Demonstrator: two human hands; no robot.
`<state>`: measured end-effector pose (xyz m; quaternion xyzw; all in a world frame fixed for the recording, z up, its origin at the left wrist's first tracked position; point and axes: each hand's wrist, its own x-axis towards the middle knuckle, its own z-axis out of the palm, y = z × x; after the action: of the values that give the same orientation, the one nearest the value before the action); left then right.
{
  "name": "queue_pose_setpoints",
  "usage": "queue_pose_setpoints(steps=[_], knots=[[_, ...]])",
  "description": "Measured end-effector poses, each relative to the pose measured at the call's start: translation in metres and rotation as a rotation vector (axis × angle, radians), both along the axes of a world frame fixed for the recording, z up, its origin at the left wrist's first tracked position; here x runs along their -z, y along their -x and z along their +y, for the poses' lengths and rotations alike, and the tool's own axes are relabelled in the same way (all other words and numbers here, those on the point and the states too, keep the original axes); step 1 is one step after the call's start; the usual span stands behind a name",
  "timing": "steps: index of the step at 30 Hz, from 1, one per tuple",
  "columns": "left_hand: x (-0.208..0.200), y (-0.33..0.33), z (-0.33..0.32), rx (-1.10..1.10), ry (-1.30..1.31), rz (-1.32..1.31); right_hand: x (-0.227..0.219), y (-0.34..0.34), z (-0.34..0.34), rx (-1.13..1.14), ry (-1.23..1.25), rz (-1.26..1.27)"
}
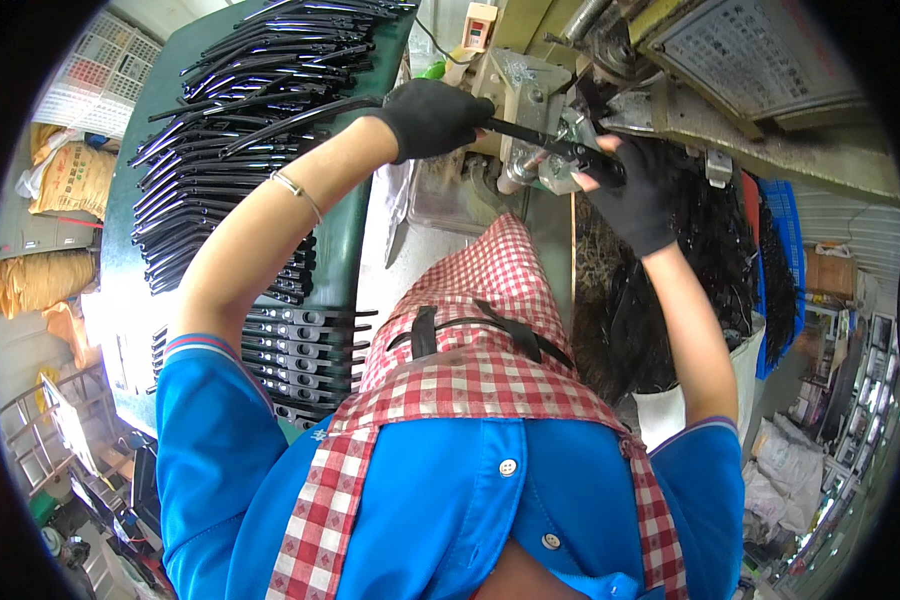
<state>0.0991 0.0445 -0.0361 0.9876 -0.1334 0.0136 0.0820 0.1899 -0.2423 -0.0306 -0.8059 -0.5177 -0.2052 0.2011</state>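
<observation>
A long black part, by its look a wiper arm (525,131), is held across the front of a metal machine fixture (518,100). My left hand (435,118), in a black glove, is closed around its thinner stretch. Gloved in black too, my right hand (638,190) grips the thick end, with bare thumb and fingertip showing beside the fixture's clear plate (560,172). One more thin black length (300,128) runs from my left hand toward the pile; whether it belongs to the same arm is hidden by the glove.
Many similar black arms (240,170) lie stacked on a green table (175,60) to the left. A heap of black parts (660,320) sits at my right, near a blue crate (785,235). The machine's heavy frame (750,110) overhangs the far right.
</observation>
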Motion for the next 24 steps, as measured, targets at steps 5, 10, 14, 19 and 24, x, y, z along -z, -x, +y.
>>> queue_pose_setpoints(steps=[5,10,14,19,24], knots=[[0.001,-0.002,-0.001,-0.037,0.021,0.023,0.006,0.042,-0.008,-0.227,-0.066,0.467],[0.000,0.002,0.000,-0.073,0.025,0.029,0.055,0.036,-0.014,-0.183,0.121,0.671],[0.007,0.002,0.004,-0.013,0.089,-0.154,0.109,0.011,-0.018,0.061,0.036,0.761],[-0.007,0.005,-0.006,0.024,0.154,-0.107,0.153,-0.050,-0.002,0.215,0.115,0.450],[-0.019,0.069,0.007,-0.108,0.223,-0.033,0.142,-0.067,0.048,0.226,0.218,0.554]])
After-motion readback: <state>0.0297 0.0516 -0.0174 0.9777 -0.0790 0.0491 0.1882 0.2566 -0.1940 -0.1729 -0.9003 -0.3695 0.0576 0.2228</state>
